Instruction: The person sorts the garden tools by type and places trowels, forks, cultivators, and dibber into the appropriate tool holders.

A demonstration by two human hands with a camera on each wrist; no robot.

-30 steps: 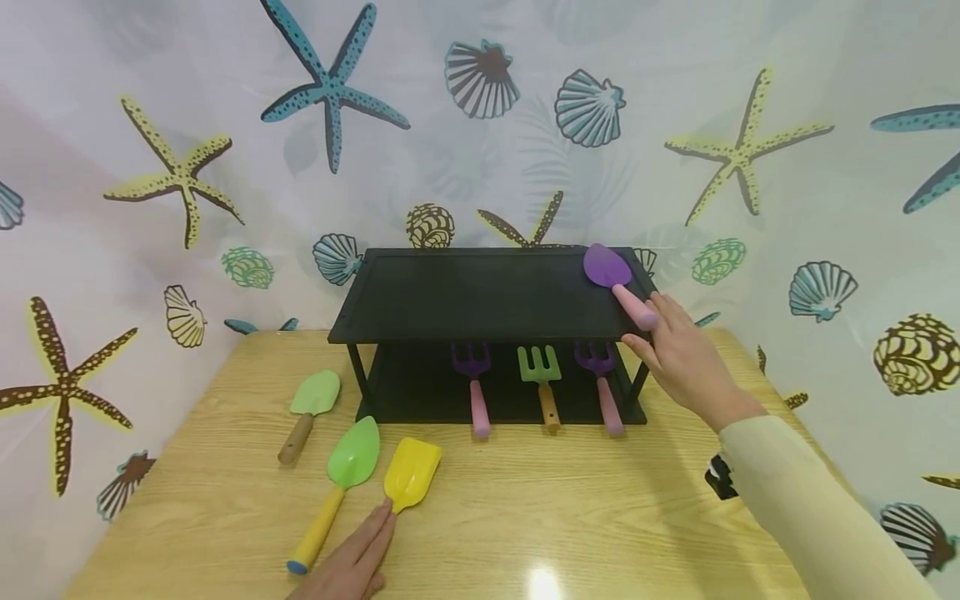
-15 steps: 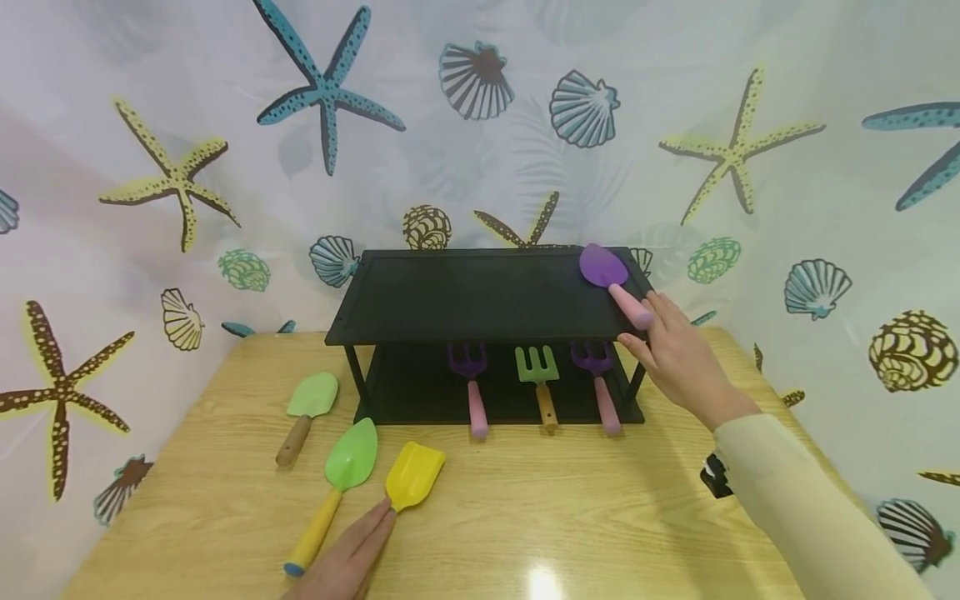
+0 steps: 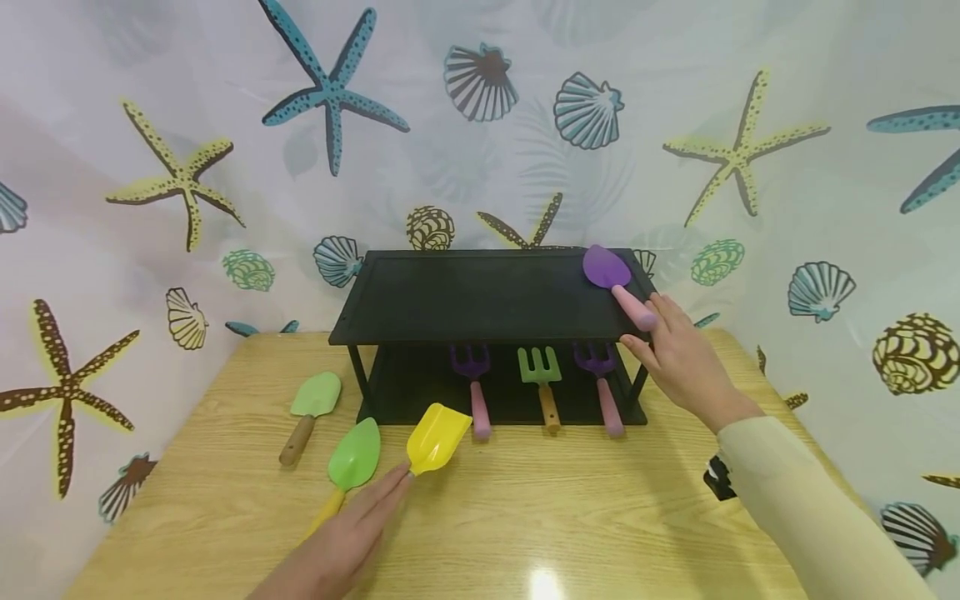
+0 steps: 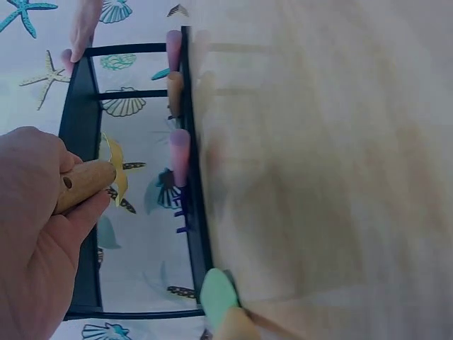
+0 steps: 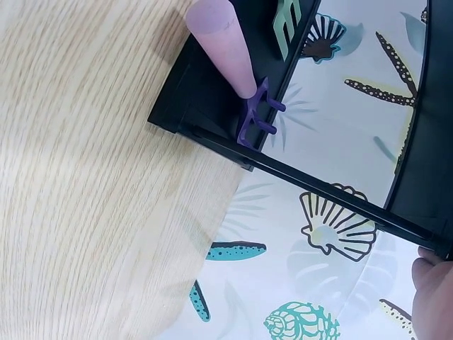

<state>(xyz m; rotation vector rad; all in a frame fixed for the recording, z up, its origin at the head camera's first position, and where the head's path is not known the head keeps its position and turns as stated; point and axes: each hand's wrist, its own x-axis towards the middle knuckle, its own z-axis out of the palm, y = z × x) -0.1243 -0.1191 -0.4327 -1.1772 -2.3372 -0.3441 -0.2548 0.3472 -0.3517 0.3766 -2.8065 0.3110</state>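
Note:
My left hand (image 3: 348,533) grips the wooden handle (image 4: 86,185) of a yellow toy shovel (image 3: 437,438), blade pointing to the back right, in front of a black two-tier rack (image 3: 480,296). At the rack's front right corner, my right hand (image 3: 686,367) grips the upper shelf's edge, with the thumb at the front and the fingers along the side. A purple trowel (image 3: 606,267) with a pink handle lies on that upper shelf, its handle end beside the right hand. Most of the shovel's handle is hidden by the left hand in the head view.
The lower shelf bears a purple fork (image 3: 471,362), a green fork (image 3: 540,367) and another purple fork (image 3: 596,360), handles forward. A light green trowel (image 3: 317,393) and a green trowel (image 3: 356,452) lie left on the wooden table (image 3: 570,508). A patterned cloth (image 3: 480,167) stands behind.
My left hand has taken the yellow shovel up and forward to the right, nearer the rack. The right hand has stayed at the rack's corner.

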